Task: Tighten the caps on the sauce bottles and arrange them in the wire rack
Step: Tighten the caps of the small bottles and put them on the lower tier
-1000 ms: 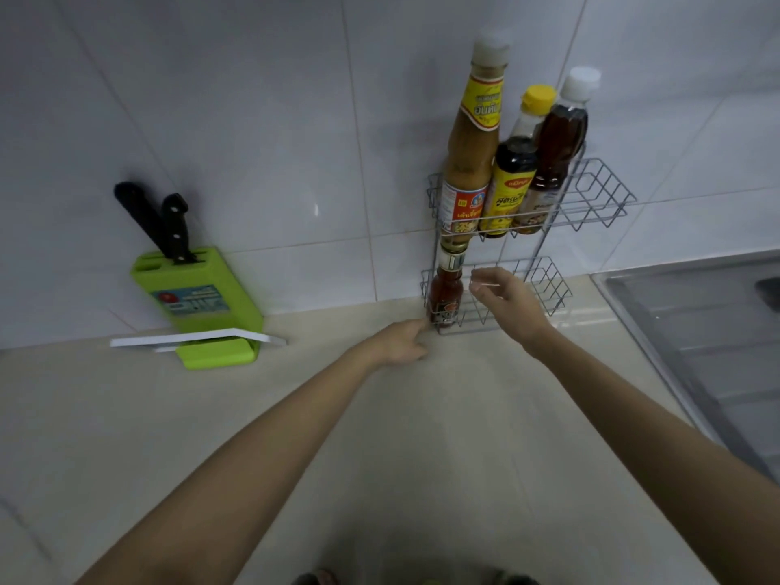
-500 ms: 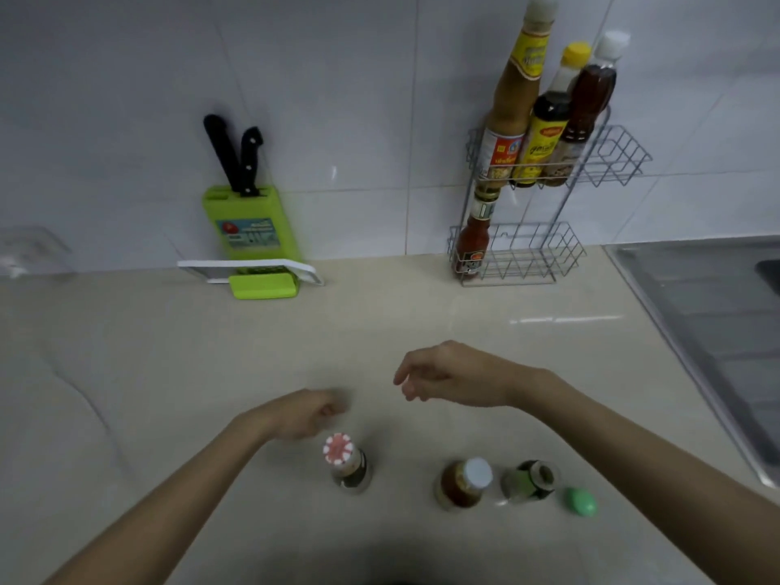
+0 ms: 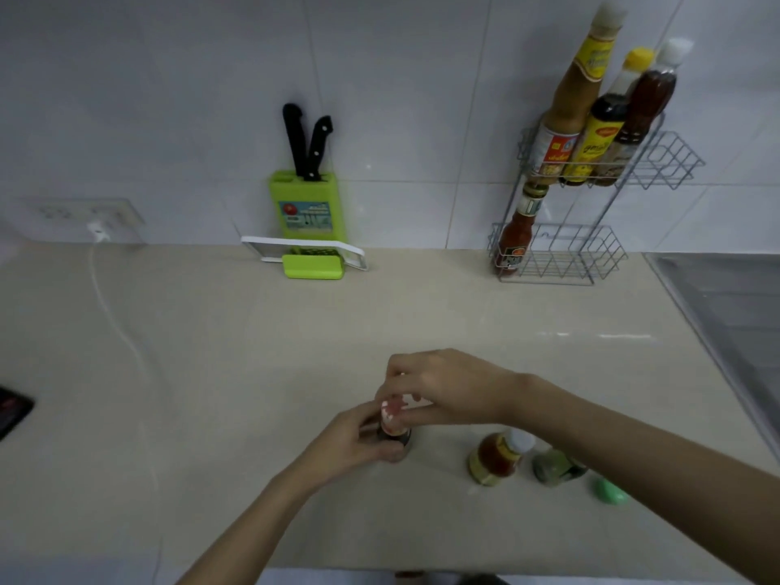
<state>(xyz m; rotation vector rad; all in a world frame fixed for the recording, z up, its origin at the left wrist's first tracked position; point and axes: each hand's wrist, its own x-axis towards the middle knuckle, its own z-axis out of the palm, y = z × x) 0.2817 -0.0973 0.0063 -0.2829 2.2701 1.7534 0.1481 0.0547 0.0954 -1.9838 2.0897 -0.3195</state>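
Fingers [image 3: 394,373] of both hands grip the small bottle [image 3: 394,428]: right on cap, left around body.

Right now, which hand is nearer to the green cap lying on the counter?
The right. Its forearm passes just above the green cap, and the right hand holds the top of the red-capped bottle. The left hand holds that bottle's body, farther left.

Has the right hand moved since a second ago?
Yes. The right hand has come away from the wire rack toward the near counter edge, now on the red-and-white cap.
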